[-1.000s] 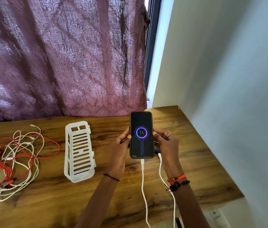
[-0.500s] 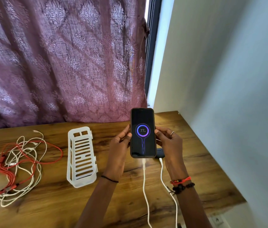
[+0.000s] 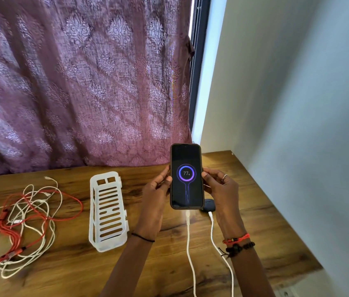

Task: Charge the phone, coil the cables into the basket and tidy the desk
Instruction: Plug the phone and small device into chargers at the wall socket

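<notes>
2 hands (image 3: 155, 195) (image 3: 222, 189) grip phone (image 3: 186, 176) edges; basket (image 3: 108, 213) well left.

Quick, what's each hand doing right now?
Left hand: closed on the phone, gripping its left edge.
Right hand: closed on the phone's right edge.

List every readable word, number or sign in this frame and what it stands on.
"77%": on the phone screen, inside the glowing charging ring; the percent sign is tiny.
Dark case behind the phone: a faint mark, too small to read.
Nothing else carries text.
</notes>
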A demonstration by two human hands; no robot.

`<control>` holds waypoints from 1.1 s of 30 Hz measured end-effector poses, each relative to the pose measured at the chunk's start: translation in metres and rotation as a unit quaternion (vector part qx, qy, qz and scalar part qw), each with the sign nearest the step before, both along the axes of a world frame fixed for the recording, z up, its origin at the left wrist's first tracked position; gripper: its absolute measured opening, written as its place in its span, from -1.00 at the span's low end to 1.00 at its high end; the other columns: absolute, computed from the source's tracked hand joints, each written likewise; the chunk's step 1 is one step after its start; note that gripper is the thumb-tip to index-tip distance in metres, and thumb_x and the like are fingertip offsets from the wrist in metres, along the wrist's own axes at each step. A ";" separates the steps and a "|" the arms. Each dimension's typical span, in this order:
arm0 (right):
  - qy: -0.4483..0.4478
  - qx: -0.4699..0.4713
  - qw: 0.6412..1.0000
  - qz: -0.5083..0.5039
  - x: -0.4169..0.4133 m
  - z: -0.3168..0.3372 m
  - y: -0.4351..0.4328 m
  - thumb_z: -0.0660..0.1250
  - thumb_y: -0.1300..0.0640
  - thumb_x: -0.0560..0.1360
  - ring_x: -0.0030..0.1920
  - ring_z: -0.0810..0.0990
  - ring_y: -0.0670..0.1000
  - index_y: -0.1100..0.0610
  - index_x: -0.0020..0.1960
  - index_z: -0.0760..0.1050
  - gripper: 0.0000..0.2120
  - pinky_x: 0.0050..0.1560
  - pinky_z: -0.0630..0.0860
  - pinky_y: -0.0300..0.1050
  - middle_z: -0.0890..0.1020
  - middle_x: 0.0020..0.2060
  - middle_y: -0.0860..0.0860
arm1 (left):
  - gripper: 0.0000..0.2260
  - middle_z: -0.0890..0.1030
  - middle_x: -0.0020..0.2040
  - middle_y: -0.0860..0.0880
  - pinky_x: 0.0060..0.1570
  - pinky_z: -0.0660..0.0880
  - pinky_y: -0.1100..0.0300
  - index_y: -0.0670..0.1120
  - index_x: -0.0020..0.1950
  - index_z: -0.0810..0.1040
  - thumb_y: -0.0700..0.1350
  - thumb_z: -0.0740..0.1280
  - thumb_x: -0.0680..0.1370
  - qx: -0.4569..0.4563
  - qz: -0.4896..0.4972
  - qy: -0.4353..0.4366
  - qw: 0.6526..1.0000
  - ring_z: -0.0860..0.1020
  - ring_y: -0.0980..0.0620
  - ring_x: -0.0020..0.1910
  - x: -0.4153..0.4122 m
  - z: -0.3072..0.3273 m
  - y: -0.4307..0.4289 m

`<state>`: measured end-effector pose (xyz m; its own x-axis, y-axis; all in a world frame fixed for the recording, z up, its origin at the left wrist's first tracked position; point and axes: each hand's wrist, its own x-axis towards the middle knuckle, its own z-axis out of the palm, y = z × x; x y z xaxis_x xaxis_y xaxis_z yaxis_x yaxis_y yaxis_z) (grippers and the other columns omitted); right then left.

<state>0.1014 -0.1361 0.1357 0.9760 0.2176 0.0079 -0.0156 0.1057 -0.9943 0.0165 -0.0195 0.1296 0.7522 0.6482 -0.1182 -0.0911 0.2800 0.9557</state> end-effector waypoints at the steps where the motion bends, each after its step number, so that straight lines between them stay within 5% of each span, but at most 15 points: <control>1: 0.001 0.001 1.000 -0.001 0.000 0.000 0.000 0.34 0.27 0.48 -0.19 0.66 -0.15 0.15 0.00 0.59 -0.88 -0.21 0.61 -0.29 0.68 -0.17 -0.06 | -0.70 0.60 0.16 0.05 0.13 0.54 0.07 -0.01 0.30 0.49 -0.21 0.23 0.58 0.000 0.000 0.002 1.000 0.57 0.07 0.14 0.000 0.000 0.000; 8: -0.002 0.003 1.000 -0.003 -0.002 -0.001 0.000 0.35 0.27 0.48 -0.18 0.67 -0.13 0.07 -0.08 0.60 -0.87 -0.22 0.61 -0.28 0.68 -0.17 -0.05 | -0.70 0.59 0.18 0.04 0.17 0.52 0.02 0.00 0.29 0.50 -0.21 0.24 0.58 0.009 -0.002 0.006 1.000 0.56 0.08 0.14 -0.001 0.000 0.001; 15: -0.009 0.006 1.000 0.004 -0.002 -0.005 0.002 0.34 0.30 0.48 -0.25 0.66 -0.19 0.21 0.00 0.60 -0.88 -0.31 0.56 -0.36 0.68 -0.18 0.00 | -0.70 0.60 0.20 0.03 0.14 0.53 0.05 0.00 0.29 0.50 -0.22 0.23 0.58 0.010 -0.008 0.002 1.000 0.57 0.06 0.15 0.000 -0.005 0.003; 33: 0.068 -0.026 0.997 -0.002 -0.009 -0.046 0.007 0.32 0.30 0.49 -0.17 0.66 -0.06 0.14 -0.05 0.61 -0.87 -0.32 0.53 -0.29 0.68 -0.17 0.03 | -0.68 0.53 0.28 -0.06 -0.02 0.53 0.27 -0.07 0.35 0.44 -0.18 0.23 0.59 0.055 -0.018 0.093 0.994 0.52 0.08 0.07 -0.005 -0.044 0.008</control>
<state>0.0925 -0.1287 0.0893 0.9680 0.2110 -0.1358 -0.1502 0.0535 -0.9872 0.0118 -0.0111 0.0859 0.7473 0.6376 -0.1871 0.0974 0.1733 0.9800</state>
